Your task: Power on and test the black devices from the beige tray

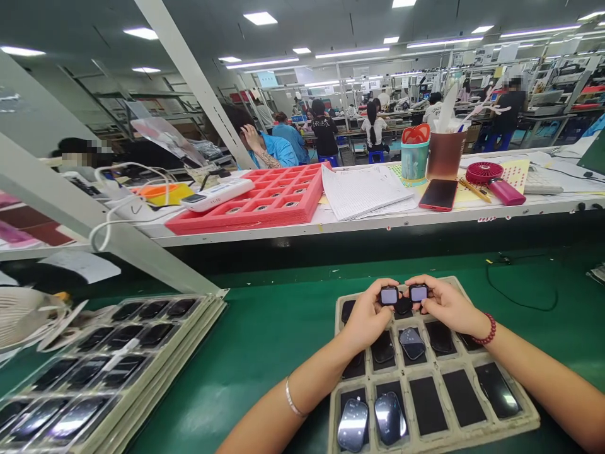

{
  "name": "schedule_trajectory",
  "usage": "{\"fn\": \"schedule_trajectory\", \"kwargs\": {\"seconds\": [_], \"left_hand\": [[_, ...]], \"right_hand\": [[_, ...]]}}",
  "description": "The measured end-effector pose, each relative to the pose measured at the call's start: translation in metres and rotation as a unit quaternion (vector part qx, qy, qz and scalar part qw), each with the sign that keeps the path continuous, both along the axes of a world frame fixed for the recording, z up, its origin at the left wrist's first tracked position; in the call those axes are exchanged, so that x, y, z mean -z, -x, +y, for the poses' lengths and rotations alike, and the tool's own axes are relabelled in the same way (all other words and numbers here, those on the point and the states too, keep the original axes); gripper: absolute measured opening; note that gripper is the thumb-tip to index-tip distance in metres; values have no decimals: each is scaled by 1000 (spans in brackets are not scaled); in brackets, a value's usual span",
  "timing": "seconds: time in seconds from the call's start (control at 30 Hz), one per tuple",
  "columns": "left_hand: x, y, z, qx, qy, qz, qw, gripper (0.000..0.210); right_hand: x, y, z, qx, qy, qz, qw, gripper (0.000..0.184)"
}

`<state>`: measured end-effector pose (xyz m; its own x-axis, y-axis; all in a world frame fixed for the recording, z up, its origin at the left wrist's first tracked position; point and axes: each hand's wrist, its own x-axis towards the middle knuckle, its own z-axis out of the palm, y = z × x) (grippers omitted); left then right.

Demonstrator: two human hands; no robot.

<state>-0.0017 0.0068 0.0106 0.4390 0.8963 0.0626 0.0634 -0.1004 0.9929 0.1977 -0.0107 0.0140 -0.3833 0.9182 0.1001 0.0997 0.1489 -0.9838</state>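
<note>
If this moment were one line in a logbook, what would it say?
left hand: holds small dark device | right hand: holds second device | below: compartment tray, partly filled | surface: green belt

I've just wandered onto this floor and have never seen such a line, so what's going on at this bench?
A person sits at a green work surface and holds one small, square, dark part with a pale face in each hand, side by side. The left hand pinches one part; the right hand pinches the other. Both hover over the far end of a grey compartment tray, where a few shiny pieces lie and other pockets look dark. A stack of similar trays sits to the left.
</note>
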Motion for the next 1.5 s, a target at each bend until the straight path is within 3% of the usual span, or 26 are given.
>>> {"fn": "schedule_trajectory", "kwargs": {"seconds": [0.33, 0.7, 1.5], "left_hand": [[-3, 1, 0, -6, -1, -28, 1000, 31], [2, 2, 0, -7, -4, -28, 1000, 35], [-10, 1, -3, -3, 6, -43, 999, 22]], "right_hand": [[-1, 1, -2, -4, -4, -1, 1000, 36], [0, 0, -2, -18, 9, -5, 1000, 32], [-3, -3, -2, -31, 4, -10, 999, 26]]}}
